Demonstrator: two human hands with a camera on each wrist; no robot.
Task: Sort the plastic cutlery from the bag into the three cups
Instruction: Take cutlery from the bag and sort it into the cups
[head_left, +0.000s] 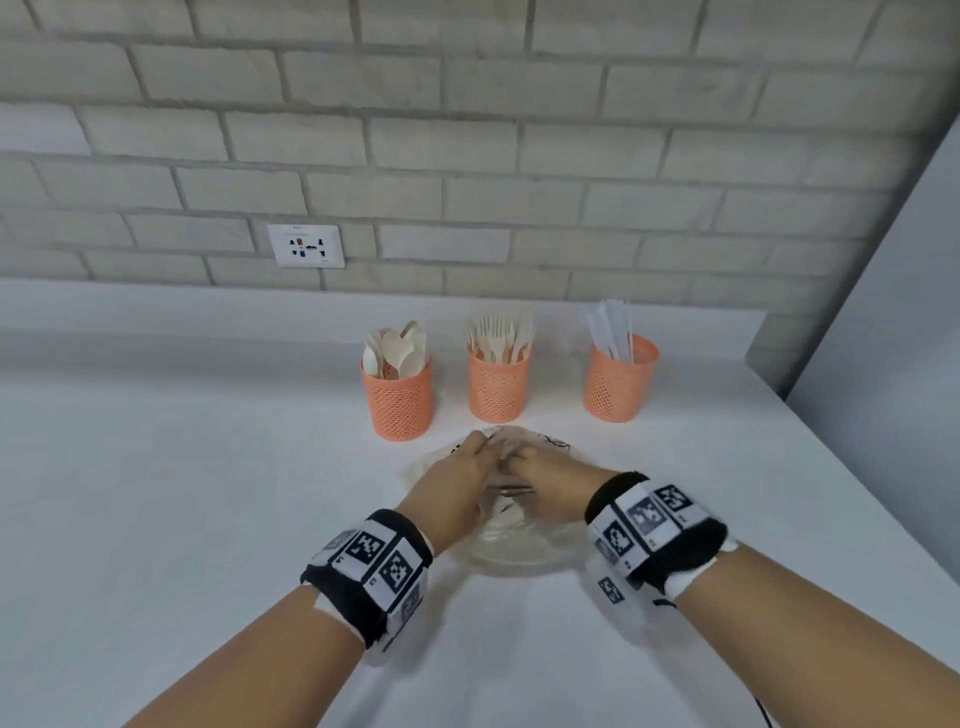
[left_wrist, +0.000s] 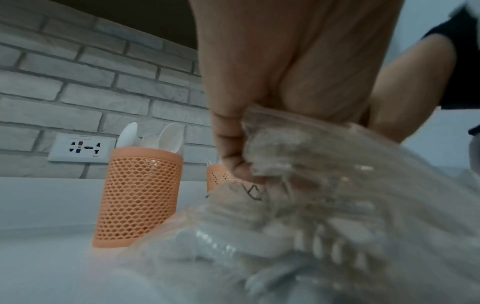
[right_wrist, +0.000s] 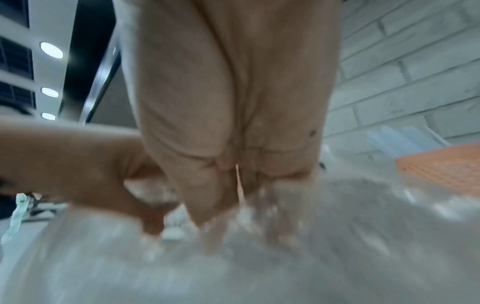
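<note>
A clear plastic bag lies crumpled on the white counter in front of three orange mesh cups. The left cup holds spoons, the middle cup forks, the right cup knives. My left hand and right hand meet over the bag's far end. In the left wrist view my left hand's fingers curl round a bunch of the bag. Blurred pale shapes show through the plastic. In the right wrist view my right hand's fingers dig into the bag; that picture is blurred.
A grey brick wall with a white socket plate runs behind the cups. A grey panel bounds the counter on the right. Bare counter stretches to the left of the hands and the cups.
</note>
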